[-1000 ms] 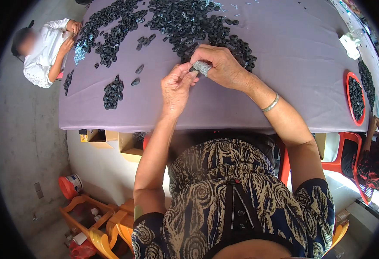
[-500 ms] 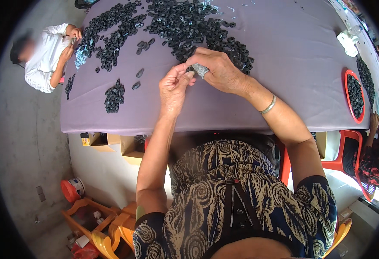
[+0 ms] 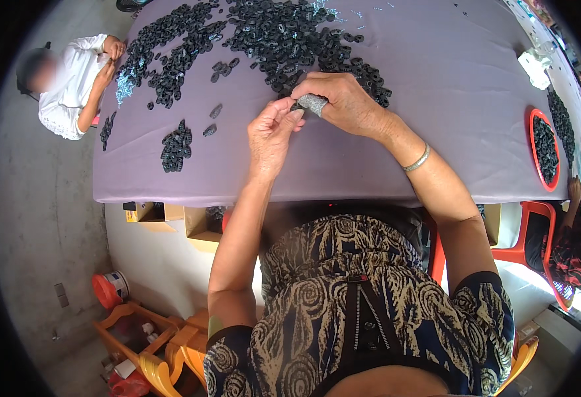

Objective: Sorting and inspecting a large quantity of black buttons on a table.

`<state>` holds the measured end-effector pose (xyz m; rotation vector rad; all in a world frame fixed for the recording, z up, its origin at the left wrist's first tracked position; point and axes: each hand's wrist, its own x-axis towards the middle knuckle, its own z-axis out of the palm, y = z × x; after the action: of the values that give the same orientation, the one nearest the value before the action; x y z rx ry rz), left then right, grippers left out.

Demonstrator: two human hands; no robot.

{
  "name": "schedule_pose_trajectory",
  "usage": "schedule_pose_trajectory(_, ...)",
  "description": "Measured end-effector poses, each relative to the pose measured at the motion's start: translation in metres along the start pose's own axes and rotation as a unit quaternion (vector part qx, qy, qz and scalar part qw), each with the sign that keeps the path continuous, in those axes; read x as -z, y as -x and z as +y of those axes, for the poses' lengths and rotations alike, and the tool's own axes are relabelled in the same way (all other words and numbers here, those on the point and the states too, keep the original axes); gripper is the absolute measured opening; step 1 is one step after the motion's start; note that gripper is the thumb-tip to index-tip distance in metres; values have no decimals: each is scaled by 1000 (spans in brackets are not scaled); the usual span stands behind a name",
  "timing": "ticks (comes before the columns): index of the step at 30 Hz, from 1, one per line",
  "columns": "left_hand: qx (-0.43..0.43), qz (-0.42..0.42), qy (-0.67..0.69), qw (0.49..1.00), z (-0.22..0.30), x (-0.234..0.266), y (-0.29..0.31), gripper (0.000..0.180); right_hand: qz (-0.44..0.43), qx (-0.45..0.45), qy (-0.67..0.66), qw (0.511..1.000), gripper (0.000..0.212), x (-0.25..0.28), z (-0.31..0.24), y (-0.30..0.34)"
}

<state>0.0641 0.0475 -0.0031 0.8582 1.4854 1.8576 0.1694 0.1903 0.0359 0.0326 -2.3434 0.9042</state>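
Note:
My left hand [image 3: 272, 135] and my right hand [image 3: 343, 102] meet above the purple-grey cloth, fingertips pinched together. Between them is a small black oval piece [image 3: 296, 106], mostly covered by the fingers. Grey tape wraps a digit of my right hand, and a bracelet [image 3: 417, 159] circles that wrist. Just beyond the hands spreads a big heap of small black oval pieces [image 3: 284, 40]. To the left of my left hand lie a smaller cluster of these pieces [image 3: 176, 147] and two loose ones [image 3: 210, 130].
Across the left corner, a person in white [image 3: 72, 92] handles something small beside pale blue bits [image 3: 125, 86]. At the right are a red basket [image 3: 533, 149] of black pieces, a white packet [image 3: 535, 67] and a red chair [image 3: 519, 231]. Open cardboard boxes [image 3: 201, 228] stand under the table edge [image 3: 343, 195].
Both my hands have shifted slightly to the right, still pinched together at the fingertips. The person at the left has moved their head and hands a little.

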Motion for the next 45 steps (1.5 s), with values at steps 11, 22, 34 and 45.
schedule_pose_trajectory(11,-4,-2,-19,1000,-1,-1,0,22,-54,-16,3,998,15,9,-2,0)
schedule_pose_trajectory(22,-4,-11,-58,998,-1,-3,1,20,-124,-21,19,992,24,18,2,2)
schedule_pose_trajectory(34,-19,-9,-60,998,-3,-2,0,18,-85,-4,27,996,19,6,-1,4)
schedule_pose_trajectory(45,18,0,-66,998,0,-2,1,16,-77,-3,65,995,12,-2,-3,7)
